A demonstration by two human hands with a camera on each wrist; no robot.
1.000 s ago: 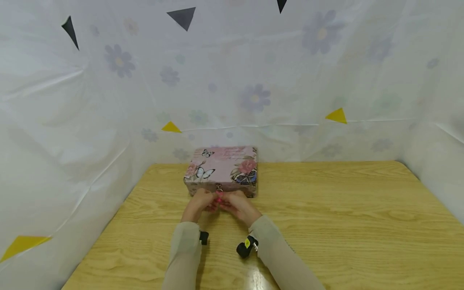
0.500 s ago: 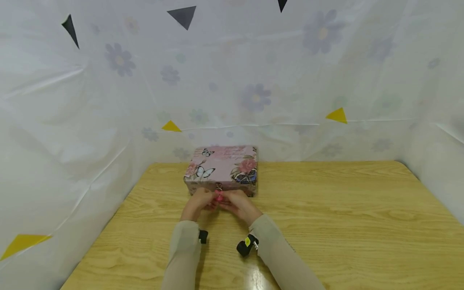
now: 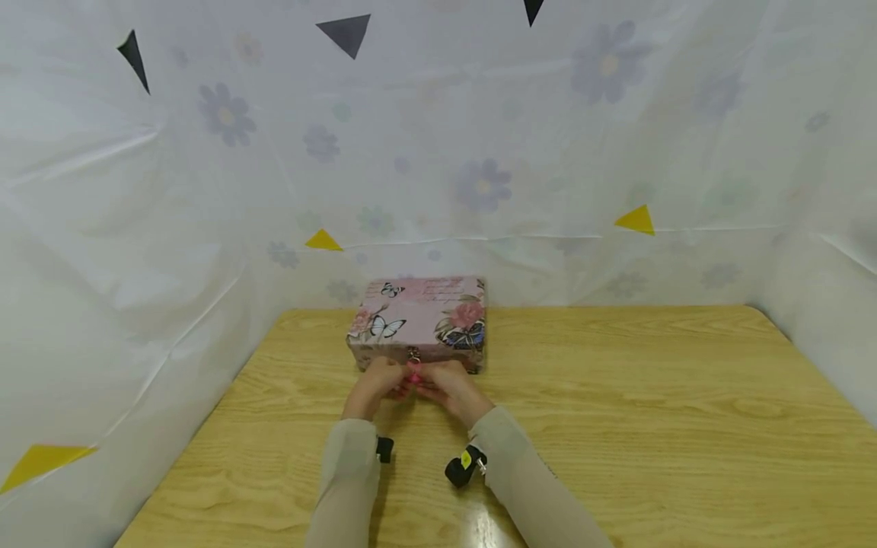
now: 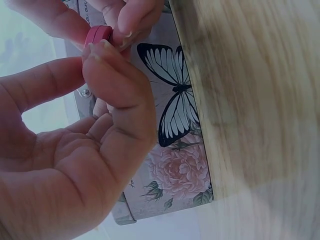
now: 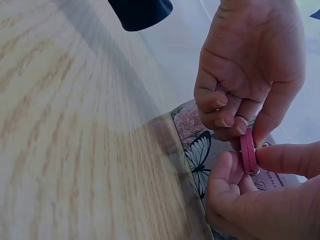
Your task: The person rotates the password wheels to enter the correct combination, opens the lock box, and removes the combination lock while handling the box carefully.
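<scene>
A small pink padlock hangs by its metal shackle at the front clasp of a pink box printed with roses and butterflies. From the left, my left hand pinches the padlock between thumb and fingertips. Opposite it, my right hand pinches the padlock's other side. In the left wrist view a seam runs along the padlock body, partly covered by fingertips. The right wrist view shows both hands meeting at the padlock, close before the box front, where a white butterfly is printed.
The box stands at the back of a wooden table, close to a white flowered curtain. Black wrist cameras sit on both sleeves; the right one juts inward over the table.
</scene>
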